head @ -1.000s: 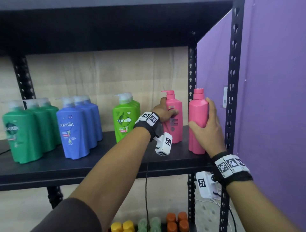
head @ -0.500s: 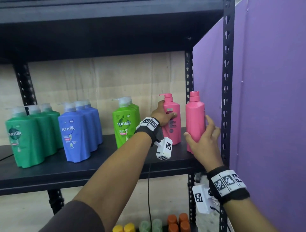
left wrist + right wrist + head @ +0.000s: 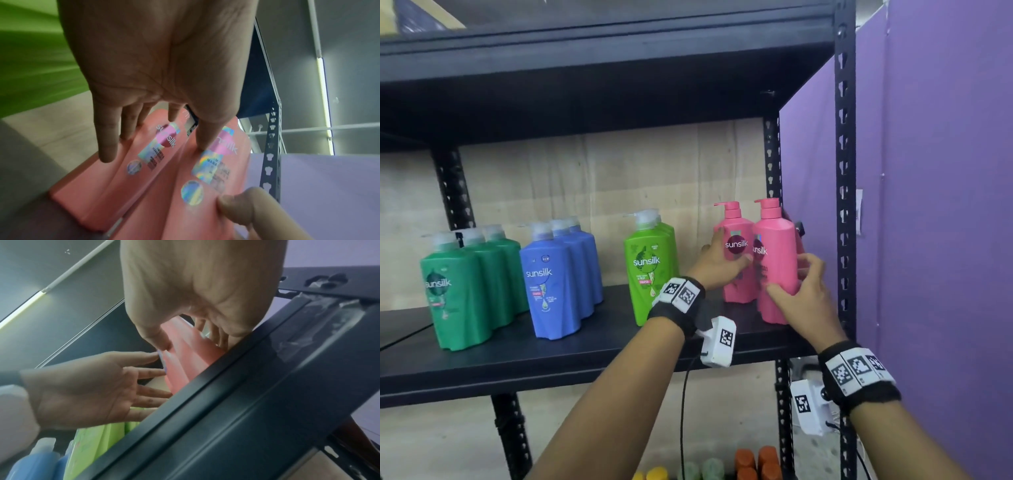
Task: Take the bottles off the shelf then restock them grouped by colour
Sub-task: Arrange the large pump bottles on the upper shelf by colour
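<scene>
Two pink bottles stand side by side at the right end of the black shelf (image 3: 585, 356), labels facing me. My left hand (image 3: 722, 255) lies with straight fingers against the left pink bottle (image 3: 734, 222), and its thumb reaches toward the right one. In the left wrist view the fingers (image 3: 107, 146) rest on the left pink bottle (image 3: 115, 178). My right hand (image 3: 796, 281) grips the right pink bottle (image 3: 774, 236), thumb in front and fingers round its far side. The right wrist view shows that grip on the pink bottle (image 3: 185, 356).
Further left on the shelf stand three dark green bottles (image 3: 458, 291), three blue bottles (image 3: 551, 284) and the light green bottles (image 3: 650, 270). A black upright post (image 3: 844, 205) and a purple wall (image 3: 945, 240) close the right side. Orange, yellow and pale green bottles sit on the level below.
The right pink bottle has been turned label-forward and moved up against the left one. My left hand has loosened from a grip to flat fingers.
</scene>
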A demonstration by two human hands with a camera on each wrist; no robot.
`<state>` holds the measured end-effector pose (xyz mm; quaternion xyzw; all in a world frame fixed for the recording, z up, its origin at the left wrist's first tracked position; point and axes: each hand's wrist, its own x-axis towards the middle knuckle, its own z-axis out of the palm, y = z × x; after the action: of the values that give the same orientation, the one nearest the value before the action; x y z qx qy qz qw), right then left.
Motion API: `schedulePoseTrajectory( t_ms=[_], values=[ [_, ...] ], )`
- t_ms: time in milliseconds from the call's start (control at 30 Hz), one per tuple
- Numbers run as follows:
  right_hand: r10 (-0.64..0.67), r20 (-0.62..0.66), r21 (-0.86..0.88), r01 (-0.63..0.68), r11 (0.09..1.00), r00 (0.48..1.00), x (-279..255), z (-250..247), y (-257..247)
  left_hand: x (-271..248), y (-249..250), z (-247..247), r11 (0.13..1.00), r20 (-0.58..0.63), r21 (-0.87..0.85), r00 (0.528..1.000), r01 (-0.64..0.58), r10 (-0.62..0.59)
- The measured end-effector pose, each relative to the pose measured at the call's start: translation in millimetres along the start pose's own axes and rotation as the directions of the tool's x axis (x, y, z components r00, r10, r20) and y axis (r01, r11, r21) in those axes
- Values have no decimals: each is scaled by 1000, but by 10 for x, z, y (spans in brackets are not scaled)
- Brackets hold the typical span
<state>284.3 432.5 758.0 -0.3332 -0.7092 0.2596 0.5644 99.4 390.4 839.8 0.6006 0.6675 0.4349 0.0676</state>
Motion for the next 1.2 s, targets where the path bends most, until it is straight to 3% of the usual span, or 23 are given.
schedulePoseTrajectory(
  t_ms=[133,300,667,800,1200],
  values=[
    [79,117,131,-94,987,990,30,43,1,-231,-145,86,975,86,-221,996,-14,34],
    [117,230,200,-164,966,966,141,77,-31,-376,-308,177,974,154,-227,988,18,18],
    [33,329,204,-105,973,944,178,76,-73,-515,-392,438,942,41,-337,999,-6,20],
    [47,403,154,-118,981,914,242,82,-95,-515,-416,478,961,-24,-272,999,-52,47],
    [44,473,145,-128,981,880,305,222,-112,-462,-439,413,932,79,-358,996,58,-32]
  ],
)
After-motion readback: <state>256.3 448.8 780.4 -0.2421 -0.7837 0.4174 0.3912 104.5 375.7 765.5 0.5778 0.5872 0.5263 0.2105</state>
